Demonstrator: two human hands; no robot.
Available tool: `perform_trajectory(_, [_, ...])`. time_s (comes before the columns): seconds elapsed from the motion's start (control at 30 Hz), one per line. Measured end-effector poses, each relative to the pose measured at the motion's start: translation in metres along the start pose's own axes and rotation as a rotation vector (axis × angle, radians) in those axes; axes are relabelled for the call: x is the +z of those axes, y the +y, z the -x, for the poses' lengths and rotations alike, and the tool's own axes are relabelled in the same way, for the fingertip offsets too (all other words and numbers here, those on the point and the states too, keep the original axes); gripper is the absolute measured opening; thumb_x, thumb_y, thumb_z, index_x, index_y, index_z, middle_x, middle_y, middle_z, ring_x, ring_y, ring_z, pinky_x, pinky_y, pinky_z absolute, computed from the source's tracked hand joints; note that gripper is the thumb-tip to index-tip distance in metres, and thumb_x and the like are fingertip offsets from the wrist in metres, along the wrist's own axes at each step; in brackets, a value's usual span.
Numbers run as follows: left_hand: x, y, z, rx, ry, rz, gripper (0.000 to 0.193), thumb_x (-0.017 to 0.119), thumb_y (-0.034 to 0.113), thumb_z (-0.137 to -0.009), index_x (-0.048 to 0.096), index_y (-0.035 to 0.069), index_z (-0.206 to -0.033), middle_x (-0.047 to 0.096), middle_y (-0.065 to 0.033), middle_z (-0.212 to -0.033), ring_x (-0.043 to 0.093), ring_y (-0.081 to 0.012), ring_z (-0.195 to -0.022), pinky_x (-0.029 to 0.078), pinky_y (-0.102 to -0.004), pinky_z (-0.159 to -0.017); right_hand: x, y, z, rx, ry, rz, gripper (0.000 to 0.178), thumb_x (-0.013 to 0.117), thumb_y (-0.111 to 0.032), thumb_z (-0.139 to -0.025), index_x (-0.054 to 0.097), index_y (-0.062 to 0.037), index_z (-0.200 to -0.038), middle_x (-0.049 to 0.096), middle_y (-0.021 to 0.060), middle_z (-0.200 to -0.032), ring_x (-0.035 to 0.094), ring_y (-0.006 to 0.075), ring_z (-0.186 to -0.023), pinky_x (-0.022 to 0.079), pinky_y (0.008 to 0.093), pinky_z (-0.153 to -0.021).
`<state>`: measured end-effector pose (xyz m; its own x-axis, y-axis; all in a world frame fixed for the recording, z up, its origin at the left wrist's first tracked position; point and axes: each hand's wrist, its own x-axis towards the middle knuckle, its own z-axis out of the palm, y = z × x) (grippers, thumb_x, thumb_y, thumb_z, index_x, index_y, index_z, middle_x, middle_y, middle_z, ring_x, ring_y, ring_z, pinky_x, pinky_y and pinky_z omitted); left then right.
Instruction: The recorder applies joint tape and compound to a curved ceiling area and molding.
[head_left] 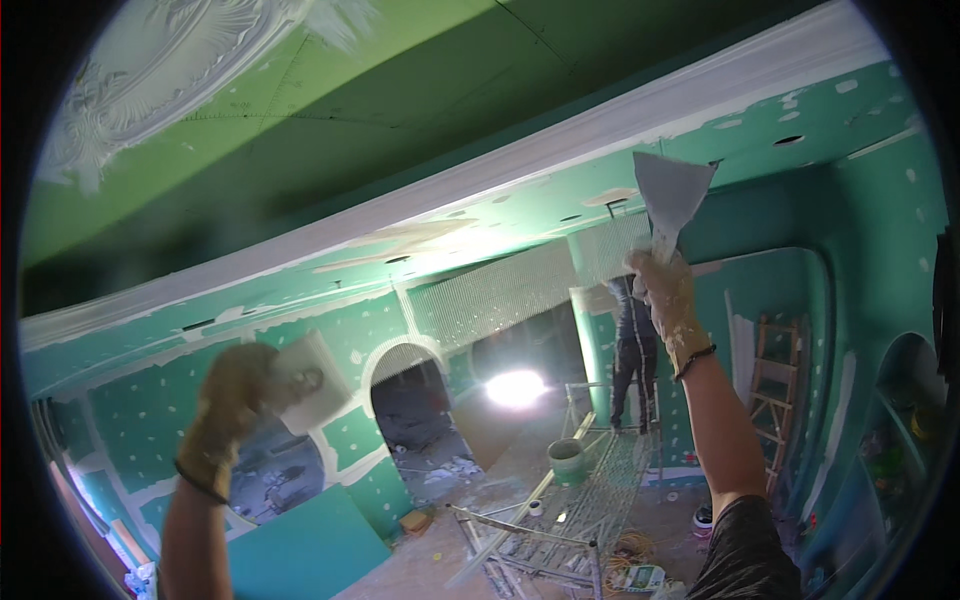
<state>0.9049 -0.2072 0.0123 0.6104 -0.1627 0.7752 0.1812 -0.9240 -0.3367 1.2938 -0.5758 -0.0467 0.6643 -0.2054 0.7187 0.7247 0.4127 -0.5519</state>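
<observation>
My right hand (662, 285) is raised and closed round the handle of a putty knife (675, 195). Its broad, pale blade points up, just below the white cornice (560, 150) in the picture. Off to the left, my left hand (232, 390) is closed on a pale, flat rectangular plate (322, 378), held tilted. A greyish patch shows on the plate; whether it is putty or fingers I cannot tell, as the hand is blurred. Pale smears cover my right hand and wrist. Above me hangs the green ceiling (360, 130), with a white ornate moulding (170, 70) at the upper left.
Below stands a metal scaffold (590, 510) with a green bucket (568, 460) on its platform. A person (632, 350) stands farther back. A bright lamp (515, 388) glares beyond. Right of my forearm, a wooden ladder (775, 400) leans against the wall. A green board (310, 550) stands lower left.
</observation>
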Motion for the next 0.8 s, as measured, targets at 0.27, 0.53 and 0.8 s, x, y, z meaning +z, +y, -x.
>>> perform_trajectory(0.27, [0.197,0.077,0.057,-0.3,-0.052,1.147,0.038,0.074,0.035,-0.095,0.076,0.001,-0.076,0.065,-0.0142,-0.06,0.062,-0.0154,-0.057,0.043,-0.0354,-0.053,0.031,-0.116,-0.02,-0.279,-0.012,-0.021,0.016,0.073,-0.012,-0.085,0.064,-0.0103,-0.098,0.052,-0.0063,-0.08,0.047,0.0055,-0.065,0.04,0.0237,-0.059])
perform_trajectory(0.53, [0.269,0.213,0.0,-0.401,-0.07,1.919,0.048,0.074,0.046,-0.095,0.075,-0.002,-0.089,0.069,-0.0039,-0.081,0.059,-0.0103,-0.072,0.049,-0.0291,-0.065,0.084,-0.196,-0.078,-1.039,0.159,0.592,0.035,0.069,-0.026,-0.083,0.065,-0.0025,-0.109,0.067,0.0096,-0.098,0.061,0.0248,-0.087,0.05,0.0391,-0.088])
perform_trajectory(0.8, [0.179,0.26,-0.08,-0.143,-0.192,1.765,0.062,0.066,0.058,-0.096,0.074,-0.003,-0.1,0.071,-0.0082,-0.088,0.065,-0.0153,-0.081,0.051,-0.0314,-0.071,0.108,-0.257,-0.102,-1.749,0.526,1.377,0.025,0.063,-0.034,-0.094,0.072,-0.0163,-0.109,0.069,0.0093,-0.112,0.067,0.0304,-0.104,0.057,0.0447,-0.085])
